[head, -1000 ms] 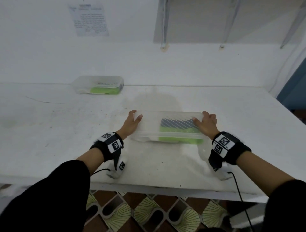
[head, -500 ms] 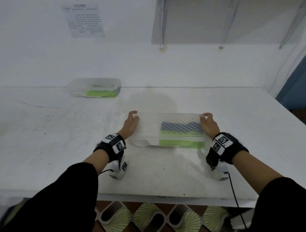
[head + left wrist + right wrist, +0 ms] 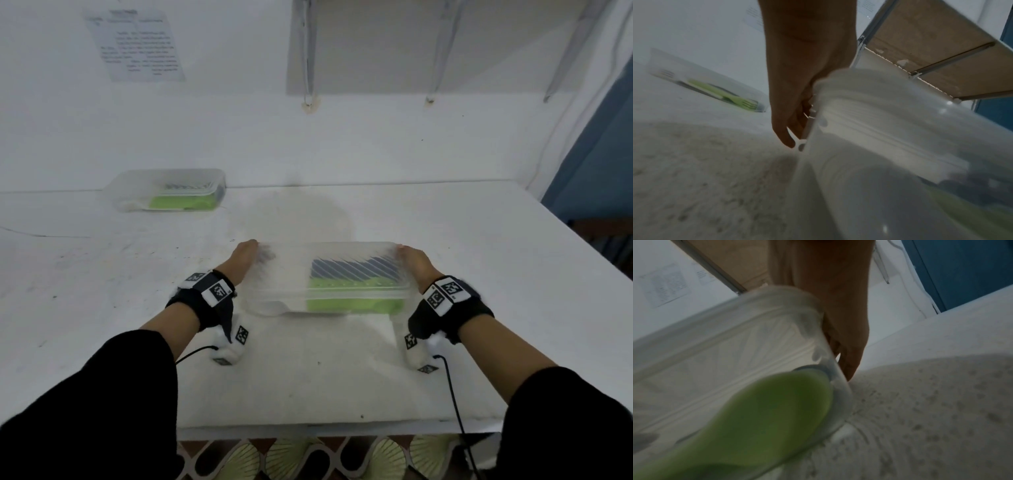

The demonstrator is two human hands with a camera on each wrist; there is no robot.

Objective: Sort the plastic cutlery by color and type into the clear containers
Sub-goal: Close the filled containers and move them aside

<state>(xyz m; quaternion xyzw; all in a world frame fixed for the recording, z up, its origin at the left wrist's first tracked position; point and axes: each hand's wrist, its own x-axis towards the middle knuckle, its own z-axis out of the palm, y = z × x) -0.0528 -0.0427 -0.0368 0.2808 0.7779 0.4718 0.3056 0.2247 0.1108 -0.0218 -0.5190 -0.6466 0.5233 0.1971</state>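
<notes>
Both hands hold one clear lidded container [image 3: 342, 274] at its short ends, near the front middle of the white table [image 3: 479, 274]. The left hand [image 3: 239, 262] grips the left end and the right hand [image 3: 416, 263] grips the right end, fingers curled around the rim. The head view shows green cutlery [image 3: 352, 303] low inside it and dark blue cutlery [image 3: 356, 270] behind; which type they are I cannot tell there. The right wrist view shows a green spoon bowl [image 3: 777, 402] pressed against the wall. Only the left wrist view shows clearly a green fork [image 3: 731, 97] in the second container [image 3: 168, 190], which stands far left by the wall.
</notes>
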